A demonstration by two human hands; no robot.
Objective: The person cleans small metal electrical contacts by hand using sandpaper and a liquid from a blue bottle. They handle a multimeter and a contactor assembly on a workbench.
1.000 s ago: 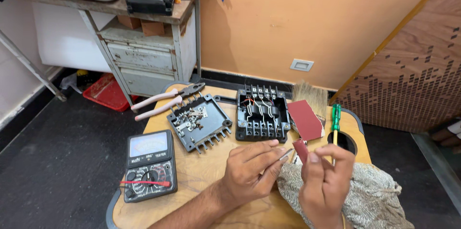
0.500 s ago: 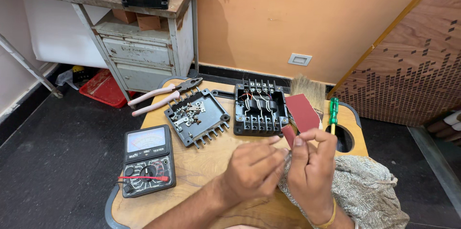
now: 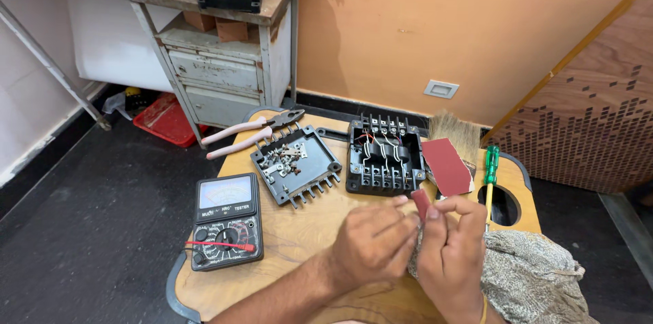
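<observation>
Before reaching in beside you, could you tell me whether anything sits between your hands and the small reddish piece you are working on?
Nothing visible does: the right hand already pinches the small reddish piece, and the left hand is right against it.

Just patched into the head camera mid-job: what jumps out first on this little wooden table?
Front and centre, the left hand and right hand meet over the table's near edge, pinching a small reddish strip. Behind them sit two open black boxes: one with wires, and to its left one holding loose metal bits. A black meter lies at the left, and a green screwdriver at the right.
</observation>
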